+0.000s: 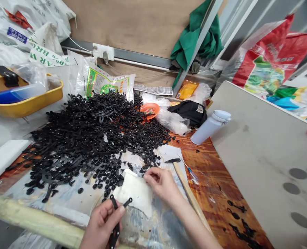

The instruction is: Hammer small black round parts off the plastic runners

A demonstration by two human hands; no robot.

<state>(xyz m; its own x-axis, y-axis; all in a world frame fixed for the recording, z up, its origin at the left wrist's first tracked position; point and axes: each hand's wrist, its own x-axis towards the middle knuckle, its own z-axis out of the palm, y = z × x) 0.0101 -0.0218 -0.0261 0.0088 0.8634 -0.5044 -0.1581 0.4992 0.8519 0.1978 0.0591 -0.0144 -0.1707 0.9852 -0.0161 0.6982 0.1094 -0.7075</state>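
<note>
My left hand (pixel 102 221) is closed around a black jointed plastic strip (pixel 127 202), whose two round-holed ends stick up past the thumb. More of the strip hangs below the fingers. My right hand (pixel 162 183) is in a pinch at the right edge of a crumpled white pad (pixel 136 193); whatever its fingertips hold is too small or hidden to make out. Just beyond both hands spreads a large heap of black plastic parts (pixel 98 131), with small round black caps (pixel 98 180) loose along its near edge.
A hammer (pixel 186 186) and a thin blue-handled tool (pixel 191 171) lie right of my right hand. Farther back are a pale bottle (pixel 207 129), a black bag (pixel 189 112) and an orange dish (pixel 150 110). A yellow bin (pixel 26 109) stands left; black pieces (pixel 244 231) lie at lower right.
</note>
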